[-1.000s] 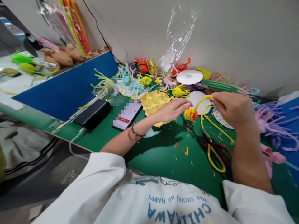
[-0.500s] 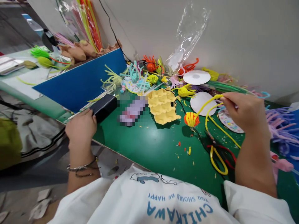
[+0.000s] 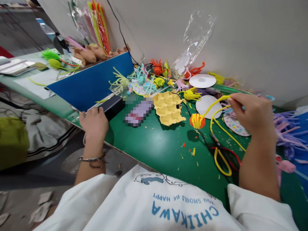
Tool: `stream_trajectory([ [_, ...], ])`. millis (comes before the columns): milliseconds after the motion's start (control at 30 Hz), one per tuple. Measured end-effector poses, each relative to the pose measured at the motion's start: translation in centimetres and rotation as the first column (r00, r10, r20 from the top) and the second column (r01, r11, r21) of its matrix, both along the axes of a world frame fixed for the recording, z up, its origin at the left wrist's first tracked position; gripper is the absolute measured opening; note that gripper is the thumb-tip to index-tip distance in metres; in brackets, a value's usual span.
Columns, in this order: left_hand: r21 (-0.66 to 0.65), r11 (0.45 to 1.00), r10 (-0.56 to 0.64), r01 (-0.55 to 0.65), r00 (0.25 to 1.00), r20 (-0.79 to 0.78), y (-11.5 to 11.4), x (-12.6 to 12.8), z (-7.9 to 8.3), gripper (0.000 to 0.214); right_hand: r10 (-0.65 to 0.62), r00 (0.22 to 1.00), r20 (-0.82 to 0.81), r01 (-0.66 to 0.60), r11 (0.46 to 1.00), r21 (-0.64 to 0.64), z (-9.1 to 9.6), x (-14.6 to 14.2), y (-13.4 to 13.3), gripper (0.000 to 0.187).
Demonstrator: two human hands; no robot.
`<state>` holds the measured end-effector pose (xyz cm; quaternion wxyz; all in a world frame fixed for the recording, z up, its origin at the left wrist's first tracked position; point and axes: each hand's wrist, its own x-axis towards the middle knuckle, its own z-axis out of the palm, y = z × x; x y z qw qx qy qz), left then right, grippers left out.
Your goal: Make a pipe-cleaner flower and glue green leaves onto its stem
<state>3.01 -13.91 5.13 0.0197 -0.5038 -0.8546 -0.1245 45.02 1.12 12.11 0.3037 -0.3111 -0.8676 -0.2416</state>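
My right hand (image 3: 252, 112) pinches the end of a yellow pipe cleaner (image 3: 214, 103). That pipe cleaner runs down to a ball wrapped in orange and yellow strands (image 3: 197, 121), held just over the table with its shadow below. Another length of yellow pipe cleaner (image 3: 227, 135) trails beneath the hand. Scissors with one yellow and one red handle (image 3: 222, 160) lie near my right forearm. At the left table edge, my left hand (image 3: 95, 125) rests with its fingers spread beside a black box (image 3: 114, 107); its fingertips are partly hidden.
A blue board (image 3: 93, 83) stands left of the black box. On the green table (image 3: 154, 147) lie a yellow egg-carton piece (image 3: 169, 109), a blurred purple item (image 3: 139, 112) and white discs (image 3: 203, 81). Several pipe-cleaner pieces line the wall; purple ones (image 3: 288, 125) lie right.
The view has turned slightly left. My left hand's fingers have stretched out a little more beside the black box. The right hand keeps its pinch, with the ball hanging almost unchanged.
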Motion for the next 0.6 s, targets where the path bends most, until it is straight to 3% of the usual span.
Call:
stream_trajectory([
  [133, 0.075, 0.996, -0.055, 0.054, 0.998, 0.021, 3.0, 3.4, 0.2, 0.055, -0.025, 1.000, 0.016, 0.027, 0.992, -0.126, 0.5, 0.1, -0.3, 0.021],
  [200, 0.237, 0.936, -0.251, 0.261, 0.965, -0.073, 5.7, 7.1, 1.1, 0.055, -0.031, 0.997, 0.064, 0.044, 0.977, -0.210, 0.6, -0.1, -0.3, 0.021],
  [233, 0.280, 0.848, -0.436, 0.450, 0.893, -0.114, 7.1, 9.4, 1.7, 0.053, -0.026, 0.996, 0.085, 0.047, 0.967, -0.249, 0.6, -0.2, -0.4, 0.020],
  [267, 0.308, 0.714, -0.616, 0.629, 0.773, -0.148, 8.5, 11.8, 2.3, 0.052, -0.021, 0.995, 0.098, 0.048, 0.957, -0.285, 0.6, -0.3, -0.4, 0.020],
  [300, 0.315, 0.546, -0.767, 0.776, 0.615, -0.185, 9.8, 14.3, 2.8, 0.052, -0.015, 0.995, 0.101, 0.046, 0.947, -0.319, 0.6, -0.3, -0.5, 0.019],
  [333, 0.312, 0.383, -0.859, 0.869, 0.460, -0.225, 11.0, 16.7, 3.3, 0.053, -0.012, 0.996, 0.093, 0.044, 0.937, -0.346, 0.6, -0.3, -0.7, 0.020],
  [367, 0.305, 0.280, -0.894, 0.910, 0.363, -0.263, 12.0, 18.9, 3.6, 0.053, -0.014, 0.997, 0.080, 0.042, 0.929, -0.368, 0.7, -0.2, -0.9, 0.020],
  [400, 0.288, 0.232, -0.899, 0.929, 0.318, -0.301, 12.9, 20.8, 3.9, 0.051, -0.024, 0.998, 0.064, 0.046, 0.922, -0.385, 0.7, -0.1, -1.1, 0.021],
  [500, 0.243, 0.237, -0.879, 0.941, 0.314, -0.359, 14.8, 24.7, 4.1, 0.036, -0.103, 0.995, 0.012, 0.099, 0.912, -0.399, 0.5, 0.5, -1.5, 0.024],
  [600, 0.305, 0.220, -0.857, 0.927, 0.332, -0.393, 16.0, 26.4, 3.7, 0.041, -0.175, 0.982, -0.073, 0.128, 0.896, -0.425, 0.3, 1.0, -1.6, 0.026],
])
